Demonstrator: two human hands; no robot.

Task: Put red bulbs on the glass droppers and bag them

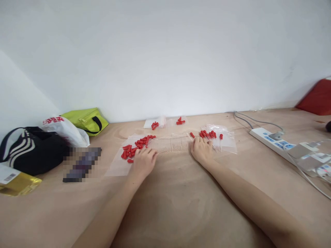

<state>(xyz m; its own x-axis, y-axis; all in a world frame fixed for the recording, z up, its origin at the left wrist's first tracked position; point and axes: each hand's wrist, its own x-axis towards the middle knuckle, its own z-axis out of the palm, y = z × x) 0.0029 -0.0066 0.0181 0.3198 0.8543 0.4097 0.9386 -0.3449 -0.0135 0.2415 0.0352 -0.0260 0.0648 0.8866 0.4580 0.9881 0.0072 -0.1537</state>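
My left hand [144, 160] rests at the right side of a pile of red rubber dropper bulbs [126, 153], which lie on clear plastic bags [115, 168]. Its fingers are curled together, and what they grip is hidden. A row of thin clear dropper tubes [168, 144] spans the table between my hands. My right hand [202, 150] is closed at the row's right end, its fingertips hidden. A single red bulb [192, 135] lies just beyond it. Droppers with red bulbs [208, 134] fan out past my right knuckles, on more clear bags [229, 143].
Small bags with red bulbs [154, 125] lie near the wall. At left are a black cap [33, 148], a white plastic bag [68, 131], a lime pouch [86, 120], a pixelated dark object [82, 165] and a gold packet [22, 184]. A power strip [269, 140] with cables is right.
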